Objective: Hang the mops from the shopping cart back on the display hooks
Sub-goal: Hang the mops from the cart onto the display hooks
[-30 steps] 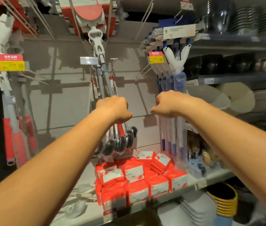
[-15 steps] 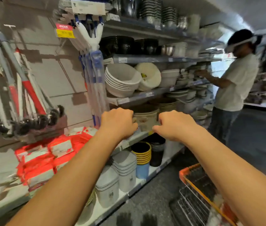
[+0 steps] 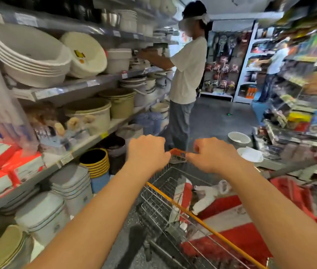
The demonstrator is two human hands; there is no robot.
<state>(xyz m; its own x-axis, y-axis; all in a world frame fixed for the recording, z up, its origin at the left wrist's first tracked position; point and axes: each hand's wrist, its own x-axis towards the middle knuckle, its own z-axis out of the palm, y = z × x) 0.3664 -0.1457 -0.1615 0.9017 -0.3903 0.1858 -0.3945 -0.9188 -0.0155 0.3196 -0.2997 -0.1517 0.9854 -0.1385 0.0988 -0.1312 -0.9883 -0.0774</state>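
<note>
The wire shopping cart (image 3: 196, 218) with an orange rim stands below and in front of me. Inside lie mops in red and white packaging (image 3: 225, 208), one with a white fluffy head (image 3: 208, 193). A grey mop handle (image 3: 293, 165) sticks out of the cart to the right. My left hand (image 3: 147, 152) and my right hand (image 3: 213, 154) hover side by side over the cart's far end, fingers curled, holding nothing. The display hooks are out of view.
Shelves on the left carry white basins (image 3: 29, 55), buckets (image 3: 89, 115) and stacked bins (image 3: 70, 187). A person in a white shirt (image 3: 187, 70) stands in the aisle just beyond the cart. Another person (image 3: 276, 63) is far right. White bowls (image 3: 239, 138) sit low on the right.
My view has swung right, from the mop hooks on the wall along the shelves to the aisle and the cart. Both hands kept their curled pose and now hang over the cart.
</note>
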